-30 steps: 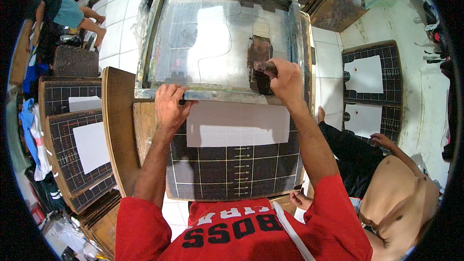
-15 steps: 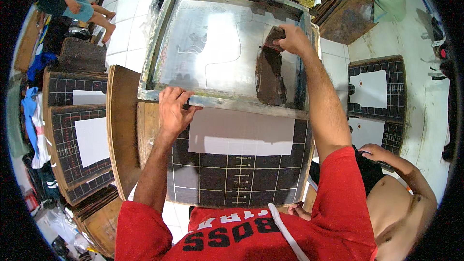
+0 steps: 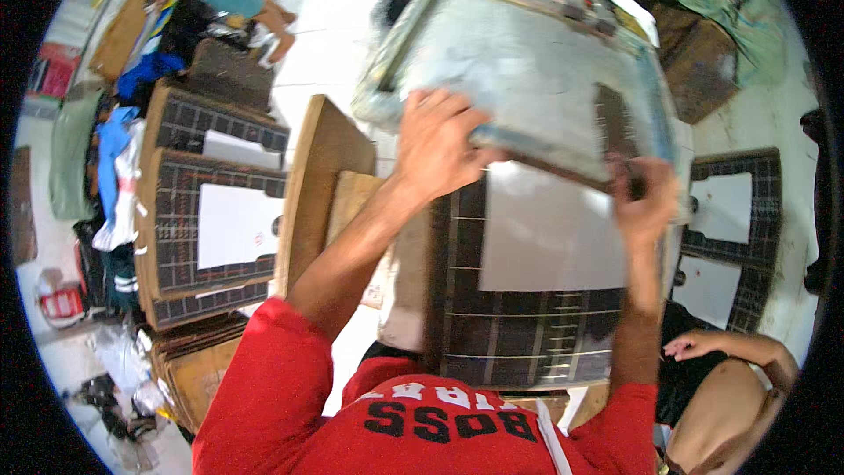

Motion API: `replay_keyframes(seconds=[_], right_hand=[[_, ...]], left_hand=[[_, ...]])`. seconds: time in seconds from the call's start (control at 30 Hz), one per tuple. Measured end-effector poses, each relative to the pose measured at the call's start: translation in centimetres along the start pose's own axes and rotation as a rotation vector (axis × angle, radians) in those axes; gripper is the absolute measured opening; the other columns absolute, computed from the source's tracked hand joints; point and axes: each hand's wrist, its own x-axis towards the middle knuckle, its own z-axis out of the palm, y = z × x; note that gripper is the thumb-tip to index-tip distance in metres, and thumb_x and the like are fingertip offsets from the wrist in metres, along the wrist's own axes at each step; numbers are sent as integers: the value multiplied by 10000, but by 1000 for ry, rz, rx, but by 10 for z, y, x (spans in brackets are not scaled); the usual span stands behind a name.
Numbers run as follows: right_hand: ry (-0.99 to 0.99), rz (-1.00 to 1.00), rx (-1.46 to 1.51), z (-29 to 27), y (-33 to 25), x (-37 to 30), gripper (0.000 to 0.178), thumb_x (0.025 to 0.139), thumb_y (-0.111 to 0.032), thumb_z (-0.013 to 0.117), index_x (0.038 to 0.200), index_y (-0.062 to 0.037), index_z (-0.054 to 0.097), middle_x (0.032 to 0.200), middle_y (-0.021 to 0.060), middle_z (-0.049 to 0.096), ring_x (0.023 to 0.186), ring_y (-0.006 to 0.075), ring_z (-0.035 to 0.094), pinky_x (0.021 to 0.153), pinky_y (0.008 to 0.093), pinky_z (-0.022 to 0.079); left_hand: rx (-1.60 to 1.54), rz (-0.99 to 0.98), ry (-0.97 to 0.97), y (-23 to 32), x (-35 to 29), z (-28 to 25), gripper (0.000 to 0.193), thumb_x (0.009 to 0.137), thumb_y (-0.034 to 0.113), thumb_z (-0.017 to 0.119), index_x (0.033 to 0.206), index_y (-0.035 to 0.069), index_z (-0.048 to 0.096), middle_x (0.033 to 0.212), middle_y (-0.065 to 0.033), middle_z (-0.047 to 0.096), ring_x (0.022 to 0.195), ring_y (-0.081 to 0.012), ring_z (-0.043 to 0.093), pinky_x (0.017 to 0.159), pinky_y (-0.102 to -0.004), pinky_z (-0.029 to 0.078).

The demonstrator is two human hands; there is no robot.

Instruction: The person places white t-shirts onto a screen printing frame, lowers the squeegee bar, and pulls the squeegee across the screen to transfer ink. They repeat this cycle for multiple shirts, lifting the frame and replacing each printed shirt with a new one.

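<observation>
A silk-screen frame [image 3: 527,62] with a pale mesh and metal edges slants over a black gridded board [image 3: 501,325]. A white sheet of paper [image 3: 549,237] lies on the board, its far part hidden under the frame. My left hand [image 3: 440,142] grips the frame's near edge at its left, fingers over the top. My right hand [image 3: 646,198], blurred by motion, is closed round a dark brown squeegee [image 3: 629,178] at the near right corner. On the mesh beyond it lies a dark brown ink patch [image 3: 614,119]. More brown runs along the near edge.
At left, gridded boards with white sheets [image 3: 230,224] stand beside an upright wooden panel [image 3: 316,185]. More such boards [image 3: 734,211] are at right. A person's bent arm [image 3: 730,352] is close at lower right; another person's legs [image 3: 264,18] show at upper left.
The view has swung, so everything sits further right. My right hand has brought the squeegee from the mesh's far right down to the near edge. My left hand still holds the frame.
</observation>
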Motion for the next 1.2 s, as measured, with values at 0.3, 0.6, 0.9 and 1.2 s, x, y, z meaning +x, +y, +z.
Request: replay_keyframes(seconds=[0.3, 0.6, 0.9, 1.2], right_hand=[[135, 118, -209, -37, 65, 190, 422, 972, -413, 703, 1012, 7, 691, 967, 180, 702, 903, 345, 686, 813, 394, 514], [20, 241, -217, -49, 95, 284, 624, 1004, -521, 603, 1160, 77, 693, 1080, 259, 698, 1019, 407, 657, 922, 473, 499], [-74, 243, -207, -56, 97, 311, 648, 1002, -551, 585, 1182, 65, 671, 1142, 249, 660, 1033, 396, 618, 938, 502, 472], [-145, 275, -144, -52, 135, 321, 771, 974, -621, 585, 1351, 50, 636, 1359, 268, 636, 1261, 399, 605, 1085, 470, 453]], left_hand=[[137, -270, 344, -99, -85, -58, 845, 833, 402, 808, 1490, 5, 454, 1492, -265, 444, 1397, -477, 394, 1169, -604, 279], [164, -1449, -428, -142, -454, -81, 893, 806, 543, 780, 1477, 50, 457, 1258, -252, 679, 1093, -424, 698, 916, -516, 579], [159, -1286, -484, -144, -461, -88, 435, 847, 364, 721, 1144, 53, 653, 984, -210, 756, 919, -409, 736, 847, -503, 598], [171, -1332, -462, -121, -486, -104, 563, 874, 504, 713, 1153, 19, 652, 968, -182, 763, 918, -404, 736, 836, -498, 590]])
